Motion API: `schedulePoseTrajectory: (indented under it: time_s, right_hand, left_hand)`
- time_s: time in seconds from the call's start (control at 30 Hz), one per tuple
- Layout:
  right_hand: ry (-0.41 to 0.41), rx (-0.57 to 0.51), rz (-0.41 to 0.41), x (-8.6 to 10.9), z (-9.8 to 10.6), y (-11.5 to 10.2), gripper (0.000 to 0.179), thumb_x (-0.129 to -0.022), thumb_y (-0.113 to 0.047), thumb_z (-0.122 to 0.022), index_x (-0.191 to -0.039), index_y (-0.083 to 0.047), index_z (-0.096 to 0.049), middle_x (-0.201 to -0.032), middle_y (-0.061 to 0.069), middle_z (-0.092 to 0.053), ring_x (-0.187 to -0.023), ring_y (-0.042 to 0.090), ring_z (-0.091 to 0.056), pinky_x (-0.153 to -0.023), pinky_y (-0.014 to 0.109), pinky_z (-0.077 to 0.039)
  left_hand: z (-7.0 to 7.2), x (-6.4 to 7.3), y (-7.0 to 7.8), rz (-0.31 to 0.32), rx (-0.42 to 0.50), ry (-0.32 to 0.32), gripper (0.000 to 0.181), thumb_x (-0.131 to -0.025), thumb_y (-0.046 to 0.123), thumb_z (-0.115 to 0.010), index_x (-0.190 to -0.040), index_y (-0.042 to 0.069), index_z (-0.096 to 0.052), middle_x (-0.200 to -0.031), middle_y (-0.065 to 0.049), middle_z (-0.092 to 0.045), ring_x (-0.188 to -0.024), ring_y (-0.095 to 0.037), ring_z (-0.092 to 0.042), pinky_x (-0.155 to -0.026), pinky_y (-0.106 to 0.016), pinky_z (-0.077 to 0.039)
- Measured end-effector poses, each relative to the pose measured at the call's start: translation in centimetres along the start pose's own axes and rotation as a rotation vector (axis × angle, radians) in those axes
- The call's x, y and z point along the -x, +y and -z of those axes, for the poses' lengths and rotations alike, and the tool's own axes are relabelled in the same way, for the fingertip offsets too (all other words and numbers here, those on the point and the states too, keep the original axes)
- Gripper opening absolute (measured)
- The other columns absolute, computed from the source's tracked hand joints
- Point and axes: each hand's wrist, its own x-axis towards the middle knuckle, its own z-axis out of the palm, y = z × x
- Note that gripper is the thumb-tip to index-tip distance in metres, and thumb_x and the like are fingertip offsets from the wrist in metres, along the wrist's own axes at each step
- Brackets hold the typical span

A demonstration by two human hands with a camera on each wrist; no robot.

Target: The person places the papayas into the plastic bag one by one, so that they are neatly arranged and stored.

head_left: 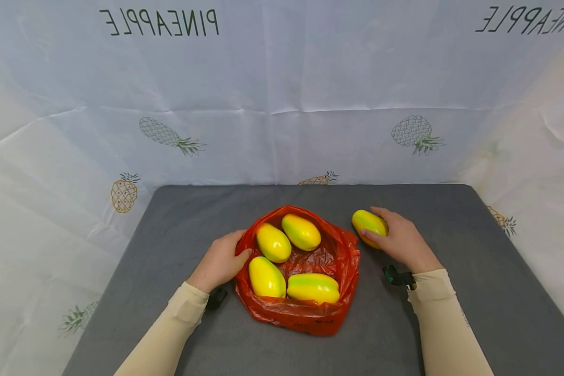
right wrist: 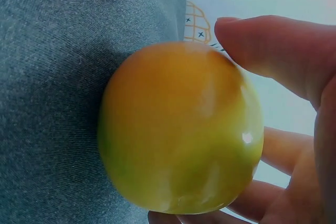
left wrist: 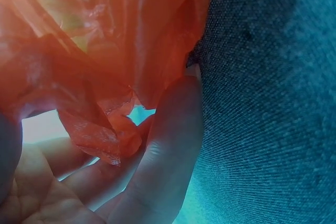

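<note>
A red plastic bag (head_left: 305, 313) lies with its mouth spread wide, and several yellow-green mangoes (head_left: 302, 232) rest inside it. At the bag's left rim, my left hand (head_left: 220, 261) holds the thin plastic between thumb and fingers. The left wrist view shows the crumpled bag (left wrist: 100, 103) among those fingers. Just right of the bag, a single mango (head_left: 370, 227) sits on the table, shown end-on in the right wrist view. My right hand (head_left: 401, 240) grips this mango, thumb on the near side and fingers round the far side.
The dark grey table (head_left: 207, 209) has rounded far corners. Behind it hangs a pale cloth (head_left: 282, 78) printed with pineapples and mirrored lettering. A dark strap (head_left: 397, 277) circles the right wrist, and a black object (head_left: 216, 298) shows under the left.
</note>
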Motion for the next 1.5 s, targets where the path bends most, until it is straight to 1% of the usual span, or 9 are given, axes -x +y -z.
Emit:
schedulePoseTrajectory:
  time_s: [0.23, 0.43, 0.57, 0.93, 1.17, 1.5]
  right_hand:
    - [-0.011, 0.01, -0.006, -0.18, 0.08, -0.06, 0.085, -0.102, -0.055, -0.068, -0.163, -0.001, -0.042, -0.157, 0.031, -0.053, -0.131, 0.049, -0.058, -0.11, 0.069, -0.05]
    - [-0.012, 0.007, -0.005, -0.24, -0.14, -0.04, 0.081, -0.102, -0.053, -0.069, -0.162, -0.003, -0.045, -0.151, 0.028, -0.059, -0.119, 0.043, -0.062, -0.101, 0.064, -0.055]
    - [-0.013, 0.003, -0.009, -0.18, -0.15, 0.05, 0.08, -0.102, -0.054, -0.068, -0.161, -0.005, -0.046, -0.15, 0.027, -0.061, -0.116, 0.042, -0.063, -0.098, 0.062, -0.056]
    - [-0.03, -0.01, -0.024, -0.17, -0.32, 0.12, 0.082, -0.102, -0.056, -0.067, -0.164, -0.007, -0.043, -0.151, 0.026, -0.06, -0.117, 0.04, -0.062, -0.098, 0.06, -0.055]
    - [-0.038, -0.016, -0.03, -0.12, -0.36, 0.03, 0.082, -0.102, -0.056, -0.067, -0.164, -0.008, -0.044, -0.15, 0.024, -0.061, -0.115, 0.038, -0.062, -0.096, 0.058, -0.056]
    - [-0.032, -0.013, -0.027, -0.23, -0.36, -0.03, 0.082, -0.102, -0.056, -0.068, -0.163, -0.008, -0.045, -0.15, 0.024, -0.062, -0.115, 0.038, -0.062, -0.099, 0.06, -0.056]
  left_hand:
    - [-0.05, -0.02, -0.02, 0.0, -0.007, 0.003, 0.051, -0.103, 0.025, -0.073, -0.15, 0.008, -0.061, -0.136, -0.013, -0.073, -0.111, -0.029, -0.072, -0.101, -0.053, -0.063]
    - [-0.15, -0.06, -0.13, -0.002, -0.013, 0.005, 0.051, -0.103, 0.026, -0.073, -0.15, 0.008, -0.062, -0.137, -0.013, -0.072, -0.112, -0.03, -0.071, -0.102, -0.053, -0.063]
    - [-0.2, -0.09, -0.16, -0.005, -0.015, 0.005, 0.051, -0.103, 0.025, -0.073, -0.15, 0.008, -0.062, -0.136, -0.013, -0.073, -0.111, -0.029, -0.071, -0.101, -0.053, -0.063]
    - [-0.25, -0.04, -0.15, -0.009, -0.013, 0.009, 0.05, -0.103, 0.025, -0.073, -0.148, 0.008, -0.063, -0.133, -0.013, -0.073, -0.108, -0.028, -0.071, -0.1, -0.052, -0.064]
    - [-0.3, 0.0, -0.26, -0.008, -0.014, 0.01, 0.05, -0.102, 0.025, -0.073, -0.149, 0.008, -0.062, -0.135, -0.013, -0.073, -0.111, -0.029, -0.071, -0.101, -0.053, -0.063]
    - [-0.13, -0.02, -0.14, -0.01, -0.014, 0.009, 0.05, -0.102, 0.025, -0.073, -0.148, 0.007, -0.063, -0.133, -0.013, -0.073, -0.108, -0.029, -0.07, -0.1, -0.052, -0.064]
